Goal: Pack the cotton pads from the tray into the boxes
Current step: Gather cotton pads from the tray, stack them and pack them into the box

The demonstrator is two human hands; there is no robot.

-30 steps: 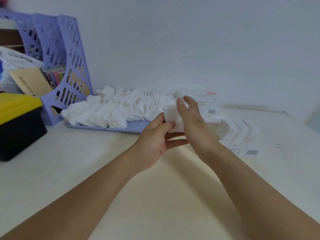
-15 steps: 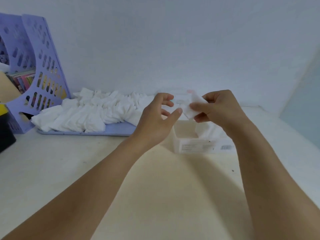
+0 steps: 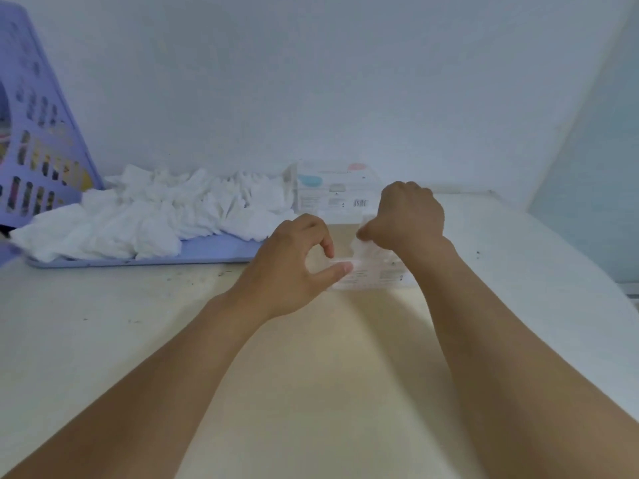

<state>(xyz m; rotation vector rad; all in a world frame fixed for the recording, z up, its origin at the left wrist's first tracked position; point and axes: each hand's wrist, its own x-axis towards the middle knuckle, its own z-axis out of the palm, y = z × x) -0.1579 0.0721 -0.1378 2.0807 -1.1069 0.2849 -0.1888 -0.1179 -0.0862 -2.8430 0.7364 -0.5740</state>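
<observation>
We are pushing a cotton pad (image 3: 363, 245) down into the open box (image 3: 375, 276), which is standing near the middle of the desk (image 3: 145, 305), just beside the right end of the tray (image 3: 211, 252). Our right hand (image 3: 409, 216) is pinching the pad from above, with its fingers curled around it. Our left hand (image 3: 294, 267) is steadying the left side of the box between thumb and curled fingers. The other cotton pads (image 3: 145, 216) are lying in a loose heap on the tray, along the far edge of the desk. A second box (image 3: 333, 191) is standing behind the open one. We judge the pads to be very light and soft, easily crumpled, so holding them by an edge with a gentle pinch seems best. The thin box probably bends under pressure.
</observation>
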